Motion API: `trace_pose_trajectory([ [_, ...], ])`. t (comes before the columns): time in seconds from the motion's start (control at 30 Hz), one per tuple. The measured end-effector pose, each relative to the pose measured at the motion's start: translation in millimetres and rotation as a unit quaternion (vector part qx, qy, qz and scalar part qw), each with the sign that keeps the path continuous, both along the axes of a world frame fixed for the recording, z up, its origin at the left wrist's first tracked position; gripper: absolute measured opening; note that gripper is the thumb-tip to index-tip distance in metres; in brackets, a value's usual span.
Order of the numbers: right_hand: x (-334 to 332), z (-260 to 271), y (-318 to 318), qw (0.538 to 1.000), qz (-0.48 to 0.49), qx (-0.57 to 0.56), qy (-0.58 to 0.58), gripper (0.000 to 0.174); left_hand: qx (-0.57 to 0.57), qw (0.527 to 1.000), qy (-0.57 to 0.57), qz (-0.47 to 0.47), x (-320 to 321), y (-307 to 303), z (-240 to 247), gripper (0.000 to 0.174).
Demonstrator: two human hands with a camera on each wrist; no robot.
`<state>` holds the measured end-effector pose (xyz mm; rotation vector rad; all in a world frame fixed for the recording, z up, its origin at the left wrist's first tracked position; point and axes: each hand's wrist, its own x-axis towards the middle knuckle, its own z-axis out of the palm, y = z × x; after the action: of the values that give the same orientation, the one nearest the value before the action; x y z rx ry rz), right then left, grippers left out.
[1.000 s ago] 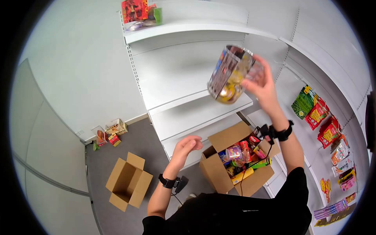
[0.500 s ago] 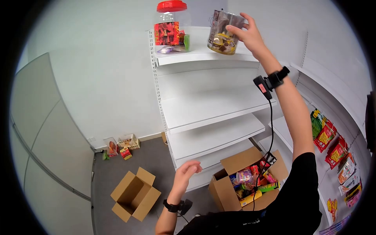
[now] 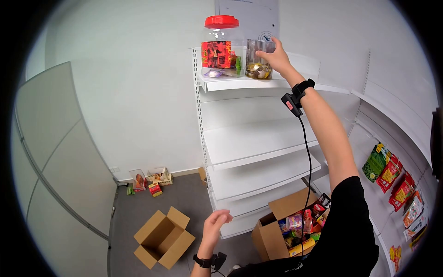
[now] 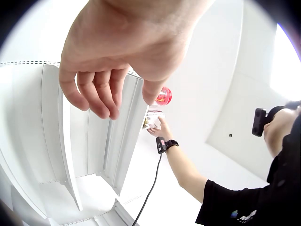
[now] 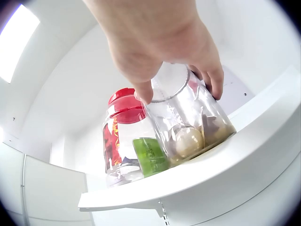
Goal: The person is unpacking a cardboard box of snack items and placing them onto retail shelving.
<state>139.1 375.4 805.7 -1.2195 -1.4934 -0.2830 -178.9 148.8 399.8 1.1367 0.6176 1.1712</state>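
Note:
My right hand (image 3: 278,59) reaches up to the top shelf (image 3: 258,84) and grips a clear plastic jar (image 3: 259,62) by its upper part, thumb on one side and fingers on the other. Wrapped pieces lie at the bottom of this jar, and no lid shows over its rim in the right wrist view. Its base is right at the shelf surface. Just to its left stands a bigger clear jar (image 3: 217,55) with a red lid, a red label and a green packet inside. My left hand (image 3: 216,227) hangs low with relaxed, loosely bent fingers and holds nothing.
A cardboard box (image 3: 272,240) full of snacks stands below the white shelves. Another cardboard box (image 3: 170,242) sits with flaps spread on the floor to the left. Several snack bags (image 3: 390,173) hang at the right. A cable (image 3: 308,175) runs down from my right wrist.
My right hand has lifted the clear jar from above the snack box to the top shelf, beside the red-lidded jar. The head view has tilted up; my left hand has stayed low.

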Motion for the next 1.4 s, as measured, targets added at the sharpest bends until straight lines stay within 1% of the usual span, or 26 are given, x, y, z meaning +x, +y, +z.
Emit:
trace_pose_trajectory([
  [0.07, 6, 0, 10, 1.0, -0.003, -0.009, 0.013, 0.102, -0.005, 1.0, 0.001, 0.005, -3, 0, -2, 0.027],
  [0.17, 8, -2, 17, 1.0, -0.006, 0.005, 0.017, 0.105, 0.006, 1.0, 0.009, -0.004, -7, 2, -6, 0.028],
  [0.37, 9, -4, 19, 0.999, -0.042, -0.029, 0.011, 0.103, -0.017, 1.0, -0.004, -0.002, -4, 6, -4, 0.027],
  [0.47, 10, -3, 14, 0.997, -0.049, -0.05, -0.008, 0.1, -0.016, 1.0, -0.002, -0.006, -1, 9, -9, 0.027],
  [0.53, 15, -5, 21, 0.997, -0.05, -0.065, 0.0, 0.097, -0.018, 1.0, -0.001, -0.007, 0, 9, -9, 0.027],
  [0.67, 20, -16, 21, 0.995, -0.021, -0.09, 0.022, 0.091, -0.02, 1.0, -0.001, -0.015, 2, 11, -11, 0.026],
  [0.77, 27, -22, 27, 0.996, -0.013, -0.083, 0.015, 0.088, -0.018, 1.0, 0.006, -0.015, 3, 11, -11, 0.026],
  [0.87, 33, -28, 32, 0.996, -0.027, -0.081, 0.003, 0.085, -0.021, 1.0, 0.01, -0.019, 6, 13, -11, 0.026],
  [0.97, 31, -34, 18, 0.992, -0.054, -0.107, -0.035, 0.083, -0.029, 0.999, 0.018, -0.028, 10, 14, -11, 0.026],
  [1.0, 29, -38, 16, 0.992, -0.066, -0.102, -0.031, 0.078, -0.026, 0.999, 0.023, -0.034, 13, 15, -12, 0.026],
  [1.1, 31, -45, 13, 0.985, -0.091, -0.132, -0.07, 0.07, -0.021, 0.998, 0.035, -0.05, 20, 20, -14, 0.026],
  [1.13, 29, -46, 7, 0.982, -0.091, -0.15, -0.064, 0.061, -0.024, 0.997, 0.038, -0.055, 23, 21, -13, 0.026],
  [1.23, 40, -54, 20, 0.982, -0.099, -0.147, -0.059, 0.058, -0.034, 0.997, 0.04, -0.063, 31, 22, -12, 0.026],
  [1.33, 35, -55, 8, 0.983, -0.093, -0.148, -0.057, 0.056, -0.039, 0.996, 0.042, -0.069, 36, 23, -13, 0.026],
  [1.4, 38, -58, 2, 0.987, -0.079, -0.128, -0.057, 0.055, -0.041, 0.996, 0.045, -0.072, 38, 23, -14, 0.026],
])
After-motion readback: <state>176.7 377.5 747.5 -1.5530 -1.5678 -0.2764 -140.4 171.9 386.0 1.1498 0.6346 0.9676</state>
